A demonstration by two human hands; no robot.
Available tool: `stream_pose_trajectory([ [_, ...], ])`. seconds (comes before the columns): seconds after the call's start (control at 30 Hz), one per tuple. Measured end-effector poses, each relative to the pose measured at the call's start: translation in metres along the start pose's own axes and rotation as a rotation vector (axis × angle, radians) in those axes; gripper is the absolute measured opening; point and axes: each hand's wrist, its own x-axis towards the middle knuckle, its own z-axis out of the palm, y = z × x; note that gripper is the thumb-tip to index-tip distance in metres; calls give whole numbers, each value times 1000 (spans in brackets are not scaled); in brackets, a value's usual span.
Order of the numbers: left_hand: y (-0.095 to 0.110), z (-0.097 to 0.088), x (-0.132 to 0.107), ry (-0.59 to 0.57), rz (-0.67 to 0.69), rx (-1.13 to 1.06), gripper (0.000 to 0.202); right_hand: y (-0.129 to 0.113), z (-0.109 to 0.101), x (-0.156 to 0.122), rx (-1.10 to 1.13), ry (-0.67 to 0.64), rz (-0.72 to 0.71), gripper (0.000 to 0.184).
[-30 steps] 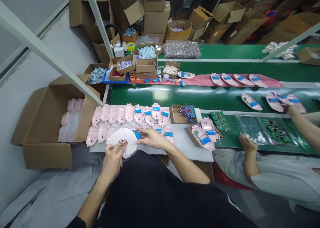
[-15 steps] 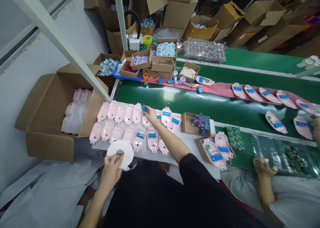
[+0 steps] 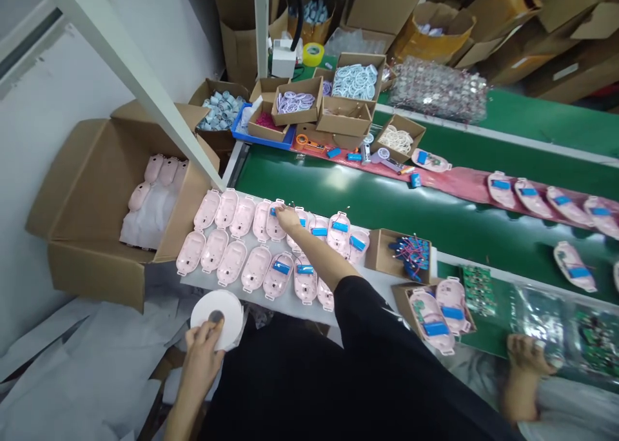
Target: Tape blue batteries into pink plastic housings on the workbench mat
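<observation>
My left hand grips a white roll of tape by its core, low in front of my body. Over the back row of pink plastic shells, my right hand is closed on a blue battery, which sits at one shell; the fingers partly hide it. Two rows of these shells lie on a pale sheet. Those at the left, such as this shell, are bare inside. Toward the right, several hold blue batteries, like this front-row battery.
A carton with more shells stands at left. Right of the rows, a small box holds wired batteries. Shells with batteries lie along the green conveyor. A metal post slants down nearby. A co-worker's hand rests by bagged circuit boards.
My right hand has brought the blue battery down to a back-row shell. The tape roll in my left hand has shifted slightly left and down. The camera view has turned.
</observation>
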Motion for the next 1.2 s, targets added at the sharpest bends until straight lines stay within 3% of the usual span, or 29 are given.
stream_pose_trajectory([
  [0.1,-1,-1,1,-5,-20,-1,61,7,-3,8,-1,-16,-30,33],
  [0.2,-3,-1,2,-9,-38,5,58,15,0,14,30,-31,-50,43],
  [0.3,-3,-1,5,-19,-58,8,58,20,9,14,130,50,-45,47],
  [0.5,-10,-4,6,-33,-36,20,57,15,17,11,282,221,166,46],
  [0.67,-21,10,13,34,40,9,50,19,16,16,370,250,230,72],
  [0.77,-11,13,21,18,13,-20,49,26,23,18,325,261,225,67],
  [0.93,19,-2,30,-17,-29,-34,55,27,30,19,273,204,190,59],
  [1.07,32,-15,28,57,-47,-22,55,28,23,20,245,119,206,63],
  [1.2,31,-14,13,153,-71,-37,52,39,21,24,287,68,232,74],
])
